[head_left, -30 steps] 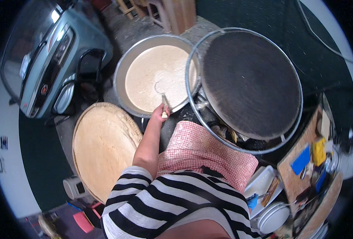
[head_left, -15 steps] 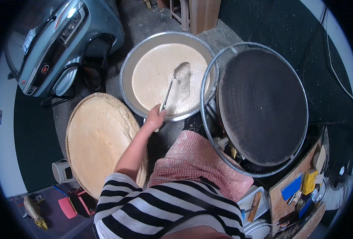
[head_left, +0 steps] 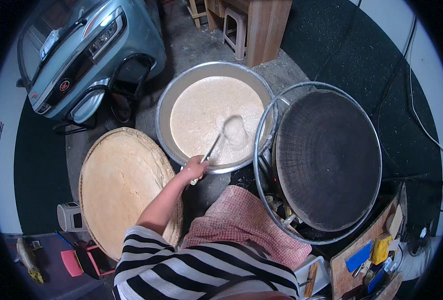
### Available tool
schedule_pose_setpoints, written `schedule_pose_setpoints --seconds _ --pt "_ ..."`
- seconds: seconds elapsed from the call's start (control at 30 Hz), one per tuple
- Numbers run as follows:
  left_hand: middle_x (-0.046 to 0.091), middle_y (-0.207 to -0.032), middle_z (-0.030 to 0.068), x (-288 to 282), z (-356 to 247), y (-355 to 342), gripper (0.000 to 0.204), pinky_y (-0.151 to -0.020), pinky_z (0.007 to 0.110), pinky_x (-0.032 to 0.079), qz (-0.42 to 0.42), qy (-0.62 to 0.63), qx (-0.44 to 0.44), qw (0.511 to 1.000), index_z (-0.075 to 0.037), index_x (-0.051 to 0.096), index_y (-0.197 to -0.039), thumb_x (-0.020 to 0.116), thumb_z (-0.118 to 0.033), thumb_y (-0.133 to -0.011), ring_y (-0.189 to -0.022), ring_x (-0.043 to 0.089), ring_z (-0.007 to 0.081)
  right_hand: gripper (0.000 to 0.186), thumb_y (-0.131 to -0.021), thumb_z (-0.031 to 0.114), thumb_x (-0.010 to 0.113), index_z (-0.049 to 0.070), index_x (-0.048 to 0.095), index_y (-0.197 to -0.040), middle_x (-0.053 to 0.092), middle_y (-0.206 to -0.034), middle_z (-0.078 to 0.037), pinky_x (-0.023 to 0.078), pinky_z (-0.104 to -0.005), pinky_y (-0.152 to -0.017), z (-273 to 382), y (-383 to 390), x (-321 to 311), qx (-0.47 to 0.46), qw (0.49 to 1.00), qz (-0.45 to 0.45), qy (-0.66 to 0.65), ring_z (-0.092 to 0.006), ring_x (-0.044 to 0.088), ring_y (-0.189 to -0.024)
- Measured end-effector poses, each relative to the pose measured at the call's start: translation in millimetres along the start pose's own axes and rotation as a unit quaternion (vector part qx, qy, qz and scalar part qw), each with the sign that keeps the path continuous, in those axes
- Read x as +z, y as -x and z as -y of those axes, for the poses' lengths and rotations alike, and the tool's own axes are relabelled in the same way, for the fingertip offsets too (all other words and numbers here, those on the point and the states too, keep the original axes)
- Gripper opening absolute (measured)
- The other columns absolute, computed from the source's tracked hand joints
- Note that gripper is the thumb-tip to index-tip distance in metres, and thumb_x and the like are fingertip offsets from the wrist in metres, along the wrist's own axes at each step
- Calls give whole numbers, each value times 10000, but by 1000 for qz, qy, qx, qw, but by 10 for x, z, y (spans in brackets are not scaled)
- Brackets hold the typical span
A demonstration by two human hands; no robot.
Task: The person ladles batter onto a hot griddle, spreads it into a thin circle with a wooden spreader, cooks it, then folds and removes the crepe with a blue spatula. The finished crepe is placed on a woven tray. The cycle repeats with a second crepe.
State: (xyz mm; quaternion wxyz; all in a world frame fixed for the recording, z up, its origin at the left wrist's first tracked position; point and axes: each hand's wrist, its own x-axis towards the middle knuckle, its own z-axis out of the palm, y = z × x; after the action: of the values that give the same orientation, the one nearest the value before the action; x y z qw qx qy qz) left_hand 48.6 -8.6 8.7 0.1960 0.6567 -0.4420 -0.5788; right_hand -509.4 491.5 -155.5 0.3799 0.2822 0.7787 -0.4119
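My left hand [head_left: 195,169] is closed around the handle of a long-handled ladle [head_left: 214,146], at the near rim of a wide metal basin [head_left: 164,107]. Pale, thin batter [head_left: 206,105] fills much of the basin. The ladle's bowl sits in the batter right of the middle, and a pale mass shows in or over it, so its outline is partly hidden. Right of the basin stands a large round black griddle [head_left: 329,160] inside a metal ring [head_left: 380,142]. My right hand does not show.
At the left lies a thick stack of large, thin round flatbreads [head_left: 124,185]. A blue-grey vehicle [head_left: 99,55] stands at the far left. A stool [head_left: 236,31] and a wooden cabinet [head_left: 269,32] are beyond the basin. Tools lie on a board [head_left: 349,270] at the lower right.
The whole view has shifted, with most things lower in the picture. The ladle's bowl has gone from tilted with a dark hollow showing to lying in the batter, with pale batter about it.
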Motion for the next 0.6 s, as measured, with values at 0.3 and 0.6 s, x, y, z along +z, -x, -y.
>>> schedule_pose_setpoints --seconds 0.3,0.6 --pt "499 -561 45 412 48 46 218 -378 297 388 31 -92 -73 993 42 552 -912 518 -166 -858 -409 475 135 348 -852 407 462 201 378 -584 365 -505 32 241 -285 -408 -168 144 -606 0 1000 -8 10 -135 298 -409" --pt "555 -618 113 564 124 -764 192 -399 330 396 -114 -125 64 984 11 558 -808 534 -178 -832 -450 524 171 350 -855 387 457 197 372 -573 367 -496 25 241 -287 -405 -279 195 -982 -3 1000 -12 10 -139 298 -404"
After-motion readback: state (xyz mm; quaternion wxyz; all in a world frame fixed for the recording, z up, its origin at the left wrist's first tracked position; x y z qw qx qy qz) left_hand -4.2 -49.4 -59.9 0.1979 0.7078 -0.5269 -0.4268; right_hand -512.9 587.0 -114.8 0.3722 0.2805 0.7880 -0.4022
